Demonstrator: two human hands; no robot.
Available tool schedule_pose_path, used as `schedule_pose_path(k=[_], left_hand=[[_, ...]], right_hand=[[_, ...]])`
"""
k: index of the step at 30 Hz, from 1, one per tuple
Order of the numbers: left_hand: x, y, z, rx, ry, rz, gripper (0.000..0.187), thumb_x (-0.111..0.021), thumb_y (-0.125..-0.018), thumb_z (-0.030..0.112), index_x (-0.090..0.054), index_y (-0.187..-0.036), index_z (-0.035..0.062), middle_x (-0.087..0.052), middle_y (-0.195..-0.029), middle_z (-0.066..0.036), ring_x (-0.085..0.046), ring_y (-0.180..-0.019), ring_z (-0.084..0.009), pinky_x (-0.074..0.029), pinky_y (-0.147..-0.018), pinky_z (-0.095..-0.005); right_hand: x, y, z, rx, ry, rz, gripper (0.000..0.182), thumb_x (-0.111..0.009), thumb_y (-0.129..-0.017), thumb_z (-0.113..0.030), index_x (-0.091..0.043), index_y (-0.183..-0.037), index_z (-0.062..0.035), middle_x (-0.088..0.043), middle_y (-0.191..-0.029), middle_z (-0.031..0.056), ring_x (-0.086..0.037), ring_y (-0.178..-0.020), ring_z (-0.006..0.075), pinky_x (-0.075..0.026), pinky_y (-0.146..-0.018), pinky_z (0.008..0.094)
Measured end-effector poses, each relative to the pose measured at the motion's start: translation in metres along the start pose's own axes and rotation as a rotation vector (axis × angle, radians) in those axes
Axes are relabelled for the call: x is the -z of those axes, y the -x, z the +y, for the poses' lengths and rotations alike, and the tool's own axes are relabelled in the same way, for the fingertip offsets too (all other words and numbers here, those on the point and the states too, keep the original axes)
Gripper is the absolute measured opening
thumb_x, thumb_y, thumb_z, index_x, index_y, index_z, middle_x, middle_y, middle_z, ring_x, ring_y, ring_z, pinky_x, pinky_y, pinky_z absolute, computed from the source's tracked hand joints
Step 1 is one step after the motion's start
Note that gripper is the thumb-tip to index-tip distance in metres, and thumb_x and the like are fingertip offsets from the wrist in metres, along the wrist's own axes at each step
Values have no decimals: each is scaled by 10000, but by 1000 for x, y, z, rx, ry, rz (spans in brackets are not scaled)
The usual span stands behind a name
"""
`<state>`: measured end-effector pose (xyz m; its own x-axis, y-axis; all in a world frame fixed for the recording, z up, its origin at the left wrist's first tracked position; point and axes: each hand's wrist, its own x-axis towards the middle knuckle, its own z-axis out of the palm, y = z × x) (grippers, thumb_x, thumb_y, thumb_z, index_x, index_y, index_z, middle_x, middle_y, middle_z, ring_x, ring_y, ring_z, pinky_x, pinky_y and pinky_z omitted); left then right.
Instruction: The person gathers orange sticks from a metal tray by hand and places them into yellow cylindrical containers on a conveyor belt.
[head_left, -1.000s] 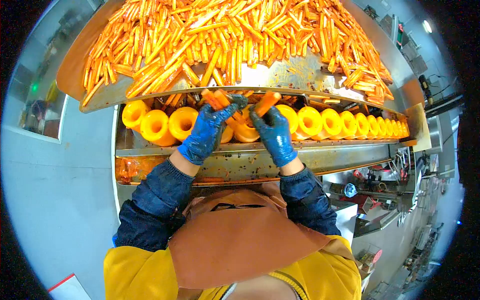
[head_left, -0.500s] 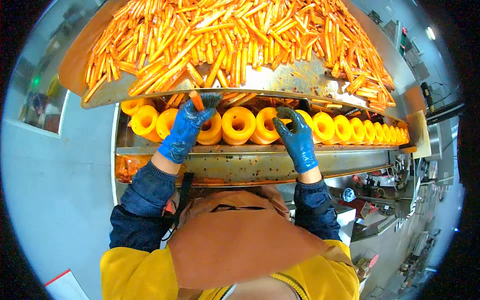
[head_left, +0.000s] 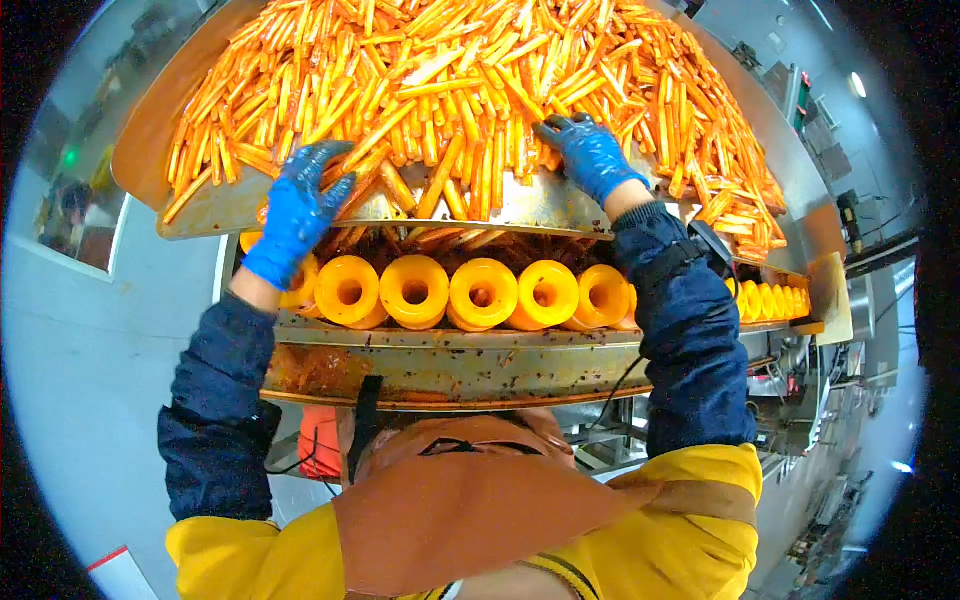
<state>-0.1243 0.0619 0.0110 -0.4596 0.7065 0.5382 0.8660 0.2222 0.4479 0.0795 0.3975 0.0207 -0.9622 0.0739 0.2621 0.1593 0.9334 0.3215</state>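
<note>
A large heap of glossy orange food sticks (head_left: 430, 100) lies on a metal tray (head_left: 545, 205). My left hand (head_left: 300, 210), in a blue glove darkened at the fingertips, is at the tray's front edge on the left. Its fingers are spread beside the lowest sticks, with nothing visible between them. My right hand (head_left: 595, 160), gloved the same way, reaches over the right half of the tray. Its fingers are stretched apart, with the tips at the edge of the heap. Below the tray runs a row of yellow-orange cup-like pieces (head_left: 415, 291) with round central holes; my right forearm covers part of it.
A metal ledge (head_left: 500, 352) with dark crumbs runs in front of the cup row. Loose sticks (head_left: 440, 237) lie behind the cups, under the tray lip. A pale board (head_left: 833, 295) stands at the row's right end. Machinery fills the right side.
Both hands have left the cup row and moved up to the tray, the left one also going leftward. The short stick piece at my left hand is no longer seen there. The cups have shifted.
</note>
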Motion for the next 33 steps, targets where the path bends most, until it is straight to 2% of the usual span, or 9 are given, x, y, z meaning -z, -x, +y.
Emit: schedule_pose_path(k=[8,11,13,15,21,23,27,31,33], left_hand=[[-12,6,-34,4,-262,47,359,-631,-835,303,-604,-1150,133,-619,-1076,-142,-573,-1010,-333,-459,-902,-411],[-11,7,-29,66,-256,46,356,-630,-833,319,-610,-1143,145,-624,-1075,-134,-576,-1005,-332,-463,-898,-411],[-12,7,-31,58,-268,48,355,-623,-836,341,-614,-1140,158,-624,-1090,-133,-572,-1015,-332,-460,-906,-410],[-12,7,-31,53,-279,51,356,-617,-840,350,-617,-1138,155,-623,-1105,-134,-568,-1034,-329,-456,-916,-409],[-15,7,-34,116,-270,40,357,-617,-839,371,-629,-1120,152,-623,-1128,-122,-563,-1066,-313,-448,-938,-402],[-16,8,-35,104,-310,44,365,-607,-840,393,-630,-1115,155,-627,-1122,-121,-563,-1072,-304,-450,-937,-400],[-14,8,-31,144,-309,47,374,-593,-843,412,-631,-1113,155,-628,-1123,-117,-563,-1076,-301,-450,-937,-397],[-14,6,-33,149,-310,13,391,-575,-848,428,-628,-1119,150,-618,-1141,-128,-556,-1090,-310,-444,-946,-403],[-15,6,-36,164,-309,1,400,-571,-850,434,-626,-1124,148,-614,-1150,-135,-552,-1098,-313,-440,-952,-407]], right_hand=[[14,16,-9,1,-373,-100,401,-658,-757,-168,-557,-1141,-110,-597,-1086,143,-605,-978,324,-507,-806,397],[12,47,-2,-166,-508,186,336,-655,-796,-161,-608,-1123,-100,-644,-1051,125,-630,-954,278,-499,-842,364],[24,59,-2,-399,-890,329,273,-656,-818,-110,-633,-1089,-76,-662,-989,76,-625,-892,191,-492,-821,302],[49,71,-8,-812,-1151,299,216,-651,-850,-116,-648,-1061,-71,-645,-872,8,-576,-730,86,-471,-631,230],[90,109,-17,-901,-1409,437,234,-659,-828,-144,-651,-1052,-77,-631,-867,-8,-559,-719,78,-442,-596,224],[114,116,-52,-707,-1364,539,226,-644,-826,-117,-639,-1046,-63,-627,-915,4,-561,-766,76,-445,-640,216],[129,125,-95,-727,-1498,321,211,-659,-801,-31,-643,-1011,-34,-642,-965,29,-581,-826,124,-476,-733,251],[110,114,-134,-214,-1061,171,223,-702,-764,-29,-661,-983,-35,-661,-984,67,-614,-857,172,-484,-774,293],[110,113,-142,-253,-1107,98,214,-689,-770,-22,-658,-981,-35,-664,-984,66,-620,-863,177,-478,-794,297]])
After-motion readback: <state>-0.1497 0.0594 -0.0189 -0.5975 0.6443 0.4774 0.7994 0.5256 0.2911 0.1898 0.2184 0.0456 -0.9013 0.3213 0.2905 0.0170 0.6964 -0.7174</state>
